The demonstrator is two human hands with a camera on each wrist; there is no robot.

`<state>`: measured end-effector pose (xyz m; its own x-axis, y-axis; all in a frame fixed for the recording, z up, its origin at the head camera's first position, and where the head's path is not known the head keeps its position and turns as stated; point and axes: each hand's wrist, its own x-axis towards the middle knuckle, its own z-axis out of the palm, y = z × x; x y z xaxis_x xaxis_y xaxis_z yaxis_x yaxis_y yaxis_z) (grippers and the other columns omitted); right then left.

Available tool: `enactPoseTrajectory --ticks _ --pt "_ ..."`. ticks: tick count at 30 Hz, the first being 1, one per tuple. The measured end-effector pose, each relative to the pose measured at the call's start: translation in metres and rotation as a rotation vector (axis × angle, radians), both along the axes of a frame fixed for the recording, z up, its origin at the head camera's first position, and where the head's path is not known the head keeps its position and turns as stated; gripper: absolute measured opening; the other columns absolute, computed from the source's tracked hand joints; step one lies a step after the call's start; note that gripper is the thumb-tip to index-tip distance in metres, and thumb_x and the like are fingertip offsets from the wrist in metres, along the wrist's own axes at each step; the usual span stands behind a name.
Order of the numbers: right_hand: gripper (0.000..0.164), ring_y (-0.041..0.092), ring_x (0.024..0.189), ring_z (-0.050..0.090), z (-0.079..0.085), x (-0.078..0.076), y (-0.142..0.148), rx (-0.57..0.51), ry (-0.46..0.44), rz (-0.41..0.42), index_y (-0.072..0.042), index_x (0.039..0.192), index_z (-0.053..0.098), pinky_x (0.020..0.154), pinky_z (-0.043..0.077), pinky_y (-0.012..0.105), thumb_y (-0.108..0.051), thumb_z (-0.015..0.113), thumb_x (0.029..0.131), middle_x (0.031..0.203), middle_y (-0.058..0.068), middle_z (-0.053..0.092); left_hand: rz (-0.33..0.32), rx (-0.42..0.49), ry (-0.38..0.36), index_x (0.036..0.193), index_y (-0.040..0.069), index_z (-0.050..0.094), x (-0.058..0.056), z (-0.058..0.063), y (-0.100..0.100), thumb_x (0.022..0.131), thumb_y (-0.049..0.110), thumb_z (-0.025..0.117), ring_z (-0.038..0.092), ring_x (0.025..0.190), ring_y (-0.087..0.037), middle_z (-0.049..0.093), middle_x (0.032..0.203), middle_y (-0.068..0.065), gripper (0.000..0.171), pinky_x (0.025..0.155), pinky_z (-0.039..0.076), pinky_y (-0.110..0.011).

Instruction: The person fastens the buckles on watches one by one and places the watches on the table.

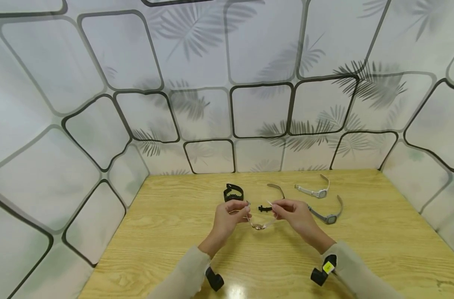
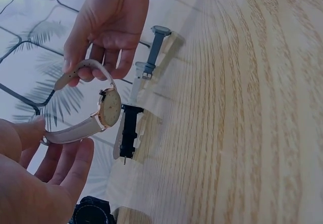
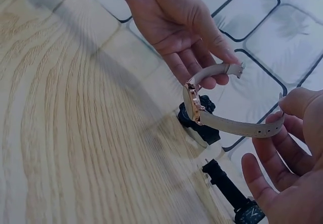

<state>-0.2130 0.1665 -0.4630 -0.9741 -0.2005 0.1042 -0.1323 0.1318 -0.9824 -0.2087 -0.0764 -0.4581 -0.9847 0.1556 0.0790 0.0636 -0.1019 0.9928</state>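
Note:
Both hands hold one wristwatch (image 1: pixel 258 227) above the table, its rose-gold case hanging face forward between two pale strap halves. My left hand (image 1: pixel 227 219) pinches the buckle end of the strap (image 3: pixel 214 71) between thumb and fingers. The holed, pointed end is pinched by my right hand (image 1: pixel 295 216). In the left wrist view the pale dial (image 2: pixel 110 108) faces the camera, and the strap curves up on both sides. The two strap ends are apart. Behind my right hand lies a watch with a black strap (image 1: pixel 265 208), partly hidden.
On the wooden table (image 1: pixel 167 249), a black watch (image 1: pixel 233 193) lies behind my left hand. To the right are a white watch (image 1: pixel 320 193) and a grey-blue watch (image 1: pixel 330 219). A patterned cloth wall (image 1: pixel 260 112) encloses the table at the back and sides.

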Motion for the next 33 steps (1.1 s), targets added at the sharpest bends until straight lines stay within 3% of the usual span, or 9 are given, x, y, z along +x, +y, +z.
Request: enactPoseTrajectory --ticks 4,11,19,22,26,29,33 --pt "0.039 0.031 0.089 0.070 0.001 0.000 0.002 0.048 0.035 0.003 0.005 0.121 0.071 0.085 0.060 0.045 -0.028 0.071 0.100 0.105 0.029 0.069 -0.007 0.016 0.004 0.111 -0.011 0.071 0.000 0.000 0.000 0.094 0.008 0.076 0.074 0.090 -0.036 0.075 0.095 -0.012 0.026 0.080 0.062 -0.044" --pt "0.024 0.018 0.100 0.068 0.000 0.003 0.007 0.196 0.184 0.004 -0.017 0.119 0.076 0.086 0.057 0.034 -0.033 0.069 0.101 0.113 0.015 0.073 0.009 0.034 0.003 0.107 -0.007 0.071 0.000 -0.002 0.001 0.092 0.007 0.077 0.074 0.089 -0.034 0.076 0.095 -0.013 0.021 0.081 0.062 -0.043" --pt "0.016 0.013 0.085 0.066 -0.001 0.005 0.008 0.252 0.339 0.016 -0.022 0.116 0.076 0.071 0.058 0.031 -0.026 0.070 0.101 0.101 0.010 0.073 0.008 -0.010 0.054 0.112 -0.005 0.074 0.000 -0.003 -0.002 0.093 0.010 0.078 0.075 0.089 -0.030 0.076 0.101 -0.019 0.024 0.081 0.062 -0.040" --pt "0.015 0.012 0.082 0.065 -0.002 0.005 0.008 0.275 0.384 0.016 -0.023 0.115 0.076 0.068 0.057 0.030 -0.024 0.069 0.101 0.098 0.004 0.071 -0.011 -0.060 0.118 0.111 0.000 0.076 0.000 -0.004 -0.004 0.094 0.013 0.078 0.074 0.090 -0.031 0.076 0.101 -0.018 0.021 0.081 0.062 -0.035" --pt "0.015 0.011 0.080 0.064 -0.003 0.004 0.007 0.298 0.421 0.011 -0.024 0.115 0.076 0.067 0.057 0.030 -0.023 0.069 0.101 0.096 -0.007 0.069 -0.021 -0.174 0.267 0.109 0.001 0.077 0.002 -0.002 -0.005 0.095 0.009 0.076 0.074 0.088 -0.035 0.076 0.099 -0.016 0.016 0.078 0.061 -0.028" --pt "0.016 0.010 0.080 0.064 -0.002 0.004 0.007 0.310 0.439 0.014 -0.022 0.116 0.076 0.068 0.057 0.030 -0.022 0.069 0.101 0.098 -0.010 0.068 -0.023 -0.258 0.382 0.108 -0.005 0.076 0.008 0.007 -0.004 0.094 0.000 0.073 0.074 0.086 -0.039 0.076 0.097 -0.019 0.014 0.077 0.062 -0.033" --pt "0.016 0.008 0.078 0.064 0.000 0.004 0.003 0.323 0.498 0.021 -0.021 0.115 0.077 0.067 0.058 0.029 -0.019 0.071 0.100 0.102 -0.010 0.068 -0.026 -0.332 0.496 0.106 -0.008 0.075 0.004 0.004 -0.001 0.092 -0.005 0.073 0.074 0.083 -0.037 0.076 0.098 -0.020 0.014 0.074 0.062 -0.042"
